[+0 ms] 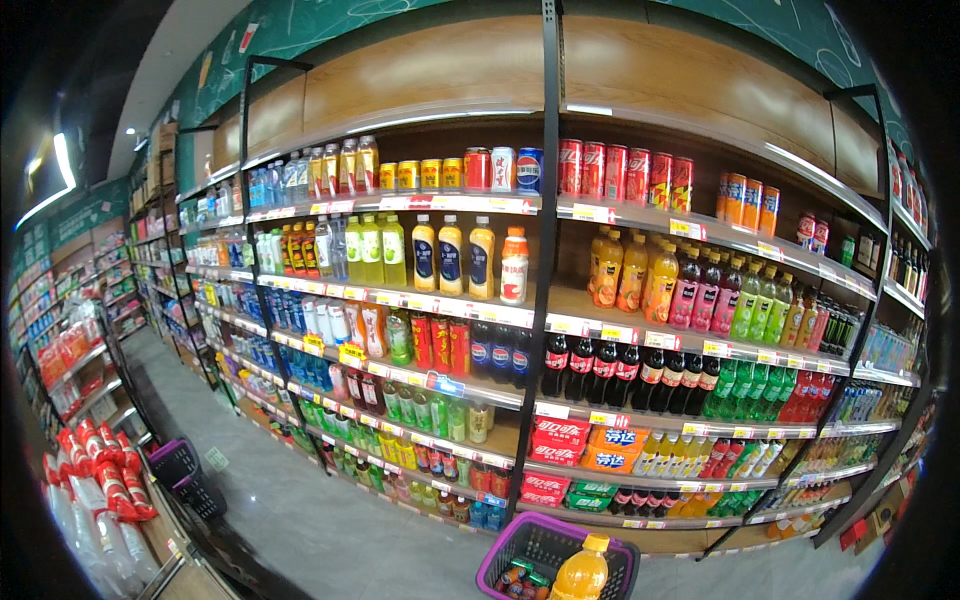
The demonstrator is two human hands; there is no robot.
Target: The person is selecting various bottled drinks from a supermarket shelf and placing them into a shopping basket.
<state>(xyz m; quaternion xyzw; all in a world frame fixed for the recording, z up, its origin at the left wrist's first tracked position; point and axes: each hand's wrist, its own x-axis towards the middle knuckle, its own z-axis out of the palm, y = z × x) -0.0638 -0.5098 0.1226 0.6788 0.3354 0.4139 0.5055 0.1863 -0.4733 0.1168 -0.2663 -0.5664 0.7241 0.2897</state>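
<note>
Neither of my hands is in view. Low in front of me, a dark shopping basket with a purple rim (501,547) holds several cans (516,575). A plastic bottle of orange drink (583,571) with a yellow cap shows upright at the basket's right side. Its lower part is cut off by the frame, so I cannot tell whether it stands inside or is held. Beyond the basket rises a drinks shelf. Juice bottles (661,279) with orange caps stand on its second shelf, above dark cola bottles (604,371). Red cans (594,169) line the top shelf.
A black upright post (550,247) divides the shelving. Wrapped multipacks (559,441) sit low on the right section. Across the grey aisle floor (300,517), another purple-and-black basket (186,480) stands beside a low display with red-and-white packages (105,465).
</note>
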